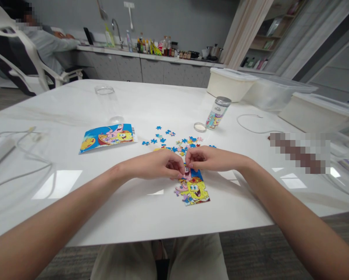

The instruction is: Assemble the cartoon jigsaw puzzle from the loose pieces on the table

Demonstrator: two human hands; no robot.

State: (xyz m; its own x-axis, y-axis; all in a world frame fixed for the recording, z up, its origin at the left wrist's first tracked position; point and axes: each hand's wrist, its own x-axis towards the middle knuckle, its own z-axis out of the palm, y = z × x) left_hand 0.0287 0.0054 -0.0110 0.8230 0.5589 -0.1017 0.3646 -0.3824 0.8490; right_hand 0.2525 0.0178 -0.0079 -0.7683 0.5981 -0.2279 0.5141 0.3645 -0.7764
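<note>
A partly joined cartoon jigsaw (193, 188) lies on the white table (151, 217) just in front of me. My left hand (159, 164) and my right hand (205, 158) meet above its top edge, fingers curled and pinched together over the pink part of the picture. Whatever they pinch is too small to make out. Several loose blue puzzle pieces (168, 139) are scattered just beyond my hands. A printed reference picture (107, 137) lies flat to the left.
A small puzzle tin (218, 112) stands at centre right with its lid (199, 126) beside it. A clear glass (106, 102) stands farther left. Lidded tubs (231, 82) line the right side, cables (250, 126) trail both sides. A person (46, 41) sits at the back-left counter.
</note>
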